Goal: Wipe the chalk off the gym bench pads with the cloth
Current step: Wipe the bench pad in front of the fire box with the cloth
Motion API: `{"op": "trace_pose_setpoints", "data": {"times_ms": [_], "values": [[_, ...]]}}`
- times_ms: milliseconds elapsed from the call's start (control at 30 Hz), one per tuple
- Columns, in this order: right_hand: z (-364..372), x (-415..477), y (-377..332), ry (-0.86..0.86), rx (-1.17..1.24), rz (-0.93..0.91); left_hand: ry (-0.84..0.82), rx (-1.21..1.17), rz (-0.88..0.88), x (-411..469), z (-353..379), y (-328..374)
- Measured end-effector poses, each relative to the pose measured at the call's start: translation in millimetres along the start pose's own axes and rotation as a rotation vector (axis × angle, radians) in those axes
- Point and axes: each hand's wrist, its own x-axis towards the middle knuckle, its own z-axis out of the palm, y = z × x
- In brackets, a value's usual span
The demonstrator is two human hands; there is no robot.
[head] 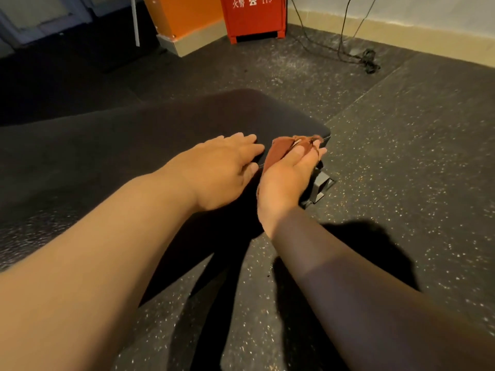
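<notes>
A black gym bench pad stretches from the left to the middle of the head view, its rounded end at the right. My left hand rests flat on the pad near that end, fingers straight. My right hand holds a crumpled reddish-brown cloth against the pad's near right edge, fingers wrapped over it. Part of the cloth is hidden under my palm. No chalk marks are plain on the dark pad.
The bench's dark metal foot sticks out below my right hand on the speckled rubber floor. A red fire cabinet and an orange box stand at the back. Cables lie by the wall.
</notes>
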Motion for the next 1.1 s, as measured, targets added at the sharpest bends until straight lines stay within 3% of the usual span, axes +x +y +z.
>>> {"op": "trace_pose_setpoints", "data": {"times_ms": [100,200,267,333,433,533,633,867,967,1100], "values": [[5,-18,1,0.045,0.094,0.082,0.025,-0.003,-0.012,2,0,1],[1,-61,10,-0.078,0.263,0.148,0.016,-0.024,-0.015,1,0,0],[-3,-54,10,-0.125,0.163,0.059,0.015,-0.021,-0.015,0,1,0],[-8,-8,3,0.004,0.069,0.046,0.014,-0.008,-0.01,0,2,0],[-11,47,-4,-0.058,0.086,0.068,0.011,-0.013,-0.014,1,2,0],[-9,25,0,0.079,0.013,0.072,0.032,-0.02,-0.015,1,4,0],[-3,-15,6,0.046,-0.029,-0.044,0.024,-0.006,-0.018,3,5,0],[-22,88,-13,0.141,-0.019,0.13,0.0,-0.01,-0.009,1,3,-2],[-19,70,-6,0.002,0.148,0.044,0.011,-0.011,-0.011,2,4,-2],[-7,16,5,0.022,0.082,-0.048,0.012,-0.025,-0.012,2,4,-3]]}}
